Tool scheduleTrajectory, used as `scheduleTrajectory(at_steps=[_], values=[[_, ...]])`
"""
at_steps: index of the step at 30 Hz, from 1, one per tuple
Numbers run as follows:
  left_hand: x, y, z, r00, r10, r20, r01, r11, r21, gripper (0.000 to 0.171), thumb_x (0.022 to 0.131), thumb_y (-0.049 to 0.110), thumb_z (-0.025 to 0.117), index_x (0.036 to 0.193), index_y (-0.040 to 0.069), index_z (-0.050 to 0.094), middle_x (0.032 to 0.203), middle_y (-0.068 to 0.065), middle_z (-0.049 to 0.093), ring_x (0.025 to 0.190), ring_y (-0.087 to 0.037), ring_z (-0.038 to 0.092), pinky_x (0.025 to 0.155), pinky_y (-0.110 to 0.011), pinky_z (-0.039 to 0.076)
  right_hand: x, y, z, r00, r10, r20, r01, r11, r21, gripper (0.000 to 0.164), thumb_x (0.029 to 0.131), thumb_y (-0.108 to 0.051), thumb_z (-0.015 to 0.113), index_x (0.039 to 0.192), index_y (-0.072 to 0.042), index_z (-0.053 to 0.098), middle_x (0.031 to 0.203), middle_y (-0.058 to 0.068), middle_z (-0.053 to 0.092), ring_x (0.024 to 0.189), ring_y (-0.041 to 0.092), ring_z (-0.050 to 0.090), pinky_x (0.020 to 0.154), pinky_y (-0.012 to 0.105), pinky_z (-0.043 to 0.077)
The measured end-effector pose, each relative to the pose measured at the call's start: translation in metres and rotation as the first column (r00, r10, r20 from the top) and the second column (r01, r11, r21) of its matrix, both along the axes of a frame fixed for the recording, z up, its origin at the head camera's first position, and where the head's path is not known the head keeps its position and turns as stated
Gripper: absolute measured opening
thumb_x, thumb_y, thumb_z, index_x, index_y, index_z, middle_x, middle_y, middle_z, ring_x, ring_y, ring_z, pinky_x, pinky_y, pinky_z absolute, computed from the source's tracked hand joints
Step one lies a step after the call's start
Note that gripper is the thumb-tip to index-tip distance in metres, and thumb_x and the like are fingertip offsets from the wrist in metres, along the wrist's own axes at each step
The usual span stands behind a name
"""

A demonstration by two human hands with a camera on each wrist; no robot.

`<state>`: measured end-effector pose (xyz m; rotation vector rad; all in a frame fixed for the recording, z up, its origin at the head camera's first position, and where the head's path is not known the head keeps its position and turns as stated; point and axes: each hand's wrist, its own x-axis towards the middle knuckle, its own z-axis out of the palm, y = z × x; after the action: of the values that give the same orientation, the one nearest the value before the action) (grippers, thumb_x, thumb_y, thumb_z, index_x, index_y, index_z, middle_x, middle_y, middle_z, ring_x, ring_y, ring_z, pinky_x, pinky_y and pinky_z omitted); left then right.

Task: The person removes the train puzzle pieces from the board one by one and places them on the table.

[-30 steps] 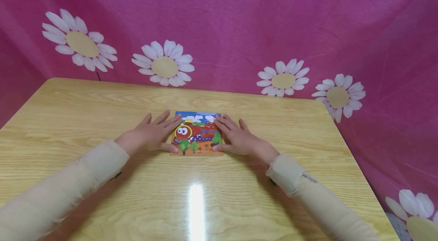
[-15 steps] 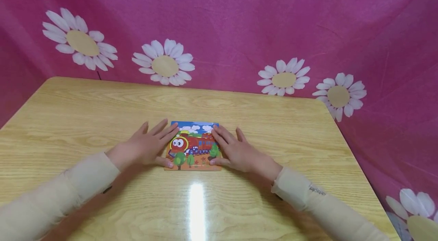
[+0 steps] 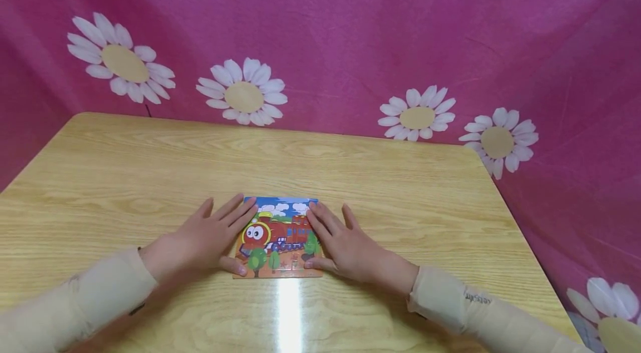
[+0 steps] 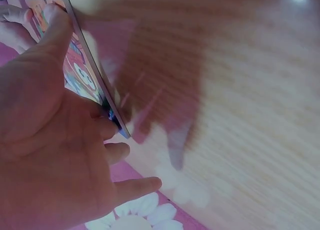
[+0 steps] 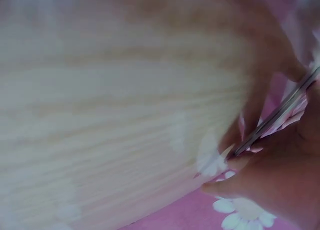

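A flat jigsaw puzzle (image 3: 280,239) with a cartoon train, trees and clouds lies on the wooden table. Faint seams cross its picture. My left hand (image 3: 207,239) rests along its left side, fingers extended, with fingertips at the top left corner and the thumb near the bottom left one. On the opposite side my right hand (image 3: 353,247) lies in the same way, fingertips and thumb on the right border. The left wrist view shows the thumb (image 4: 57,28) on the puzzle's face and its thin grey edge (image 4: 95,70). In the right wrist view the puzzle's edge (image 5: 275,117) appears beside the blurred hand.
The wooden table (image 3: 375,175) stretches out around both hands, with a bright light reflection in front of the puzzle. Behind it and on the right hangs a pink cloth (image 3: 330,35) printed with large white daisies.
Both hands have slid the puzzle across the table toward the person, and slightly to the left. Their grip along its two sides looks the same.
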<state>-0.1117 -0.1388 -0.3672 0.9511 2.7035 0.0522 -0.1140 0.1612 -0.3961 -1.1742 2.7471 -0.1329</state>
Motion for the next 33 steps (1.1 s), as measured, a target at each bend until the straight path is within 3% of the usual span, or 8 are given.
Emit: scheduleTrajectory(at_steps=[8, 14, 28, 33], values=[[0.02, -0.004, -0.006, 0.996, -0.037, -0.079, 0.036, 0.999, -0.015, 0.115, 0.073, 0.08, 0.051, 0.152, 0.0, 0.029, 0.159, -0.016, 0.024, 0.146, -0.035, 0.018, 0.106, -0.069, 0.023, 0.022, -0.004, -0.001, 0.998, 0.039, -0.05, -0.04, 0.999, -0.022, 0.088, 0.098, -0.059, 0.042, 0.154, 0.005, 0.018, 0.161, 0.02, 0.014, 0.149, 0.03, 0.008, 0.112, 0.066, 0.01], [0.03, -0.004, -0.007, 0.991, -0.049, -0.121, 0.044, 0.998, -0.038, 0.117, 0.071, 0.083, 0.048, 0.151, -0.001, 0.031, 0.158, -0.017, 0.026, 0.146, -0.034, 0.021, 0.106, -0.068, 0.024, 0.032, -0.006, -0.002, 1.0, 0.026, -0.01, -0.026, 1.0, -0.014, 0.087, 0.099, -0.06, 0.039, 0.154, 0.003, 0.016, 0.162, 0.019, 0.01, 0.149, 0.028, 0.003, 0.113, 0.063, 0.008], [0.037, -0.004, -0.009, 0.986, -0.049, -0.161, 0.04, 0.998, -0.056, 0.119, 0.069, 0.084, 0.048, 0.151, 0.0, 0.033, 0.158, -0.016, 0.028, 0.145, -0.033, 0.023, 0.106, -0.066, 0.026, 0.04, -0.007, -0.001, 1.0, 0.008, 0.005, -0.008, 1.0, -0.019, 0.087, 0.099, -0.059, 0.041, 0.155, 0.003, 0.015, 0.162, 0.018, 0.008, 0.149, 0.028, 0.001, 0.113, 0.062, 0.008], [0.037, -0.005, -0.009, 0.987, -0.044, -0.155, 0.043, 0.999, -0.006, 0.119, 0.069, 0.084, 0.05, 0.15, -0.001, 0.033, 0.157, -0.017, 0.029, 0.144, -0.035, 0.025, 0.105, -0.065, 0.029, 0.037, -0.006, 0.005, 0.998, -0.003, 0.069, 0.005, 0.999, -0.038, 0.087, 0.098, -0.059, 0.043, 0.155, 0.0, 0.017, 0.163, 0.015, 0.01, 0.15, 0.027, 0.002, 0.114, 0.062, 0.007]])
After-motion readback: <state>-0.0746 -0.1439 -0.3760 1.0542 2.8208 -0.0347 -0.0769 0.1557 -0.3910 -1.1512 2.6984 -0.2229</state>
